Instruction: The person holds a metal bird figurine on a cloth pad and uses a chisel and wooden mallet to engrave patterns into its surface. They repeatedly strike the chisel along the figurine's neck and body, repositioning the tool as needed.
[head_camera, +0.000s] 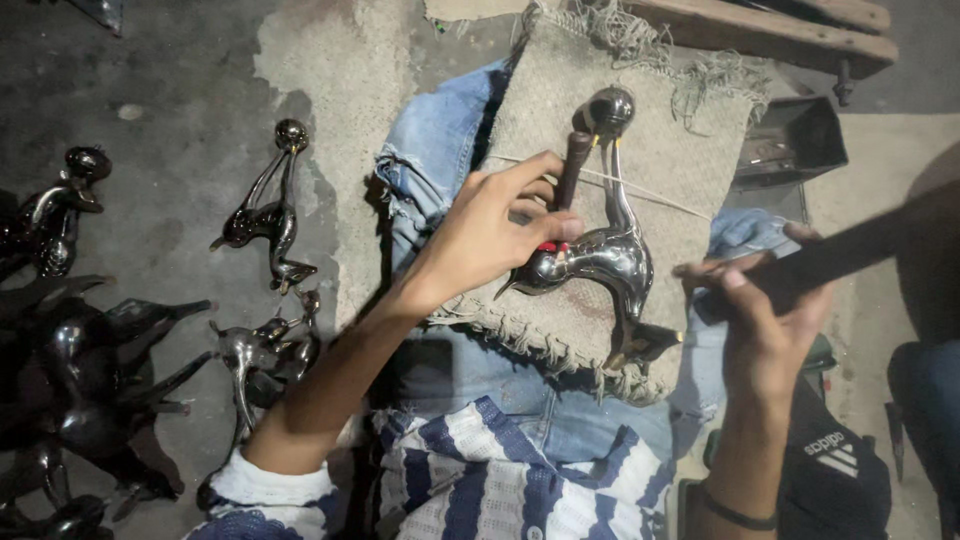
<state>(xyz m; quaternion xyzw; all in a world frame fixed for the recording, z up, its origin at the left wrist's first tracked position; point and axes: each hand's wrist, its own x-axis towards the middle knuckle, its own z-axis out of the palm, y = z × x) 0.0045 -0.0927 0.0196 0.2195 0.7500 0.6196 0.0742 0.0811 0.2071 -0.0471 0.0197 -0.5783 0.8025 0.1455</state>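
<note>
Shiny metal bird figure (600, 255) on a burlap pad (640, 150) over the lap, clamped under left hand (490, 235) fingers. Right hand (765, 310) fingers wrapped round a dark, motion-blurred tool (850, 255), just right of the figure. More dark figures (100, 360) on the floor (180, 180) well beyond the left fingers, partly cut off and murky.

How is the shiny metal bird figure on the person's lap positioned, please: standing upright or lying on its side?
Lying on its side: the metal bird figure rests flat on the burlap cloth, steadied by the left hand.

White logo label (832, 451) on black fabric at lower right, nothing else
</note>
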